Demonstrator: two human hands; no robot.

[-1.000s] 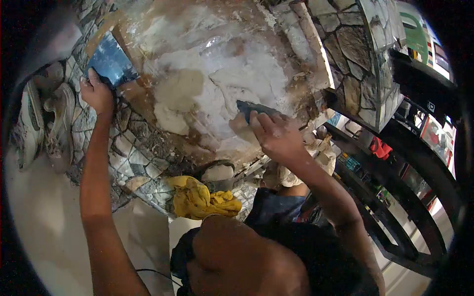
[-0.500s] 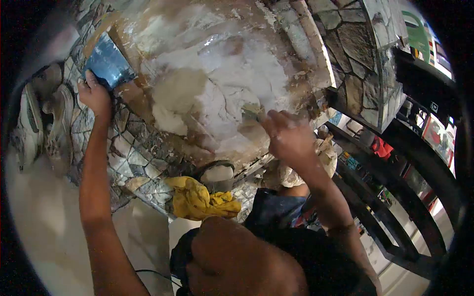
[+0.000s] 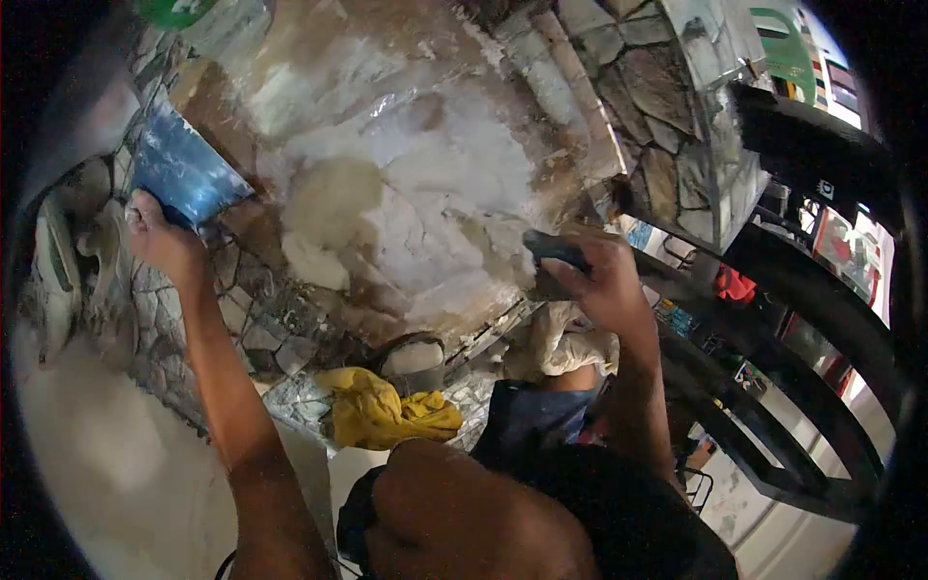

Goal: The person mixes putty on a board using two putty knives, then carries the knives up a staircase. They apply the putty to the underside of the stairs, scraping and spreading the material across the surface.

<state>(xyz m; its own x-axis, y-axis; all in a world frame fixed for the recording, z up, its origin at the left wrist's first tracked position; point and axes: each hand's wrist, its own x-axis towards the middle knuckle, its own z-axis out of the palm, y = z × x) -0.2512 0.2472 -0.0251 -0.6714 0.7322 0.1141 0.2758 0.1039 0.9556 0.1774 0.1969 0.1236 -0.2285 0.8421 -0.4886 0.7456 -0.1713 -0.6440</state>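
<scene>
At left of frame: left hand [image 3: 172, 244], arm outstretched, gripping blue scraper [image 3: 188, 166]. Right of centre: right hand [image 3: 607, 280], forearm near-vertical, grasping dark tool [image 3: 555, 248] near white paste [image 3: 425, 237], centre.

My left hand [image 3: 166, 237] hides the near corner of the blue scraper [image 3: 188, 164], my right hand [image 3: 601, 275] covers much of the dark tool [image 3: 556, 248], my view's top edge cuts off a far-left green object [image 3: 172, 9], and items [image 3: 667, 311] beyond the black railing [image 3: 802, 140] at right are too small to tell.

We see a white-smeared blue scraper [image 3: 188, 166], yellow cloth [image 3: 387, 411], whitish paste [image 3: 425, 227] and a blurry, seemingly dark grey-green tool [image 3: 555, 249].
</scene>
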